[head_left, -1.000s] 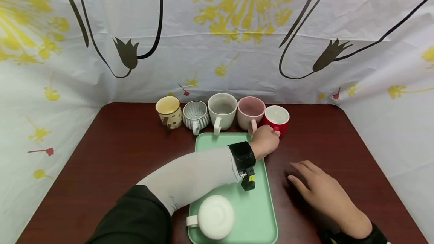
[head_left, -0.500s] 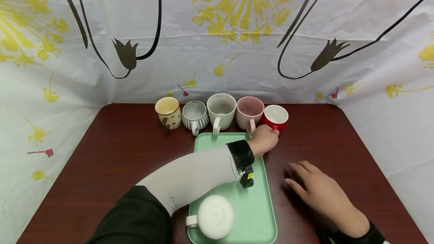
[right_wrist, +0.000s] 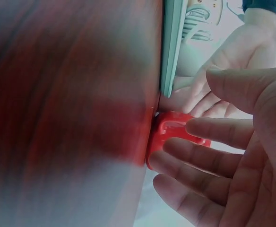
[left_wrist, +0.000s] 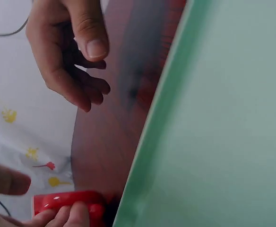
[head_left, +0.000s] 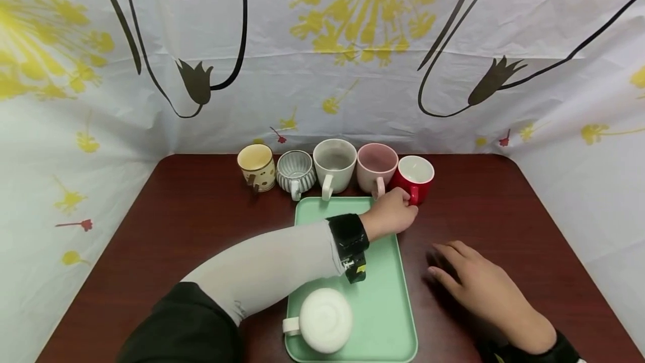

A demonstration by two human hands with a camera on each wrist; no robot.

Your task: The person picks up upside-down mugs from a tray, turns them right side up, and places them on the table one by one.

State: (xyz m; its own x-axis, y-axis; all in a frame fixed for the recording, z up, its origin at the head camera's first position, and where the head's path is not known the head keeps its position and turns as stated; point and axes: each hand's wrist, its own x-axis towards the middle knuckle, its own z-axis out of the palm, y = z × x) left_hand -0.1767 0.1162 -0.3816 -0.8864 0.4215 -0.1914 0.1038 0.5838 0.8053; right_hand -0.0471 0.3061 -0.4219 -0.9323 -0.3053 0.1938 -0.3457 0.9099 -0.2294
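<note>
The left hand pinches the handle of the red cup, last in the row of cups at the table's back edge, just beyond the tray's far corner. The right hand rests flat on the table, fingers relaxed and empty.

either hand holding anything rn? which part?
The left hand grips the red mug by its handle, on the side facing the person. The right hand holds nothing; it rests flat on the table.

backdrop: white cloth, yellow flowers, black stems | table: dark red-brown wood | light: even
</note>
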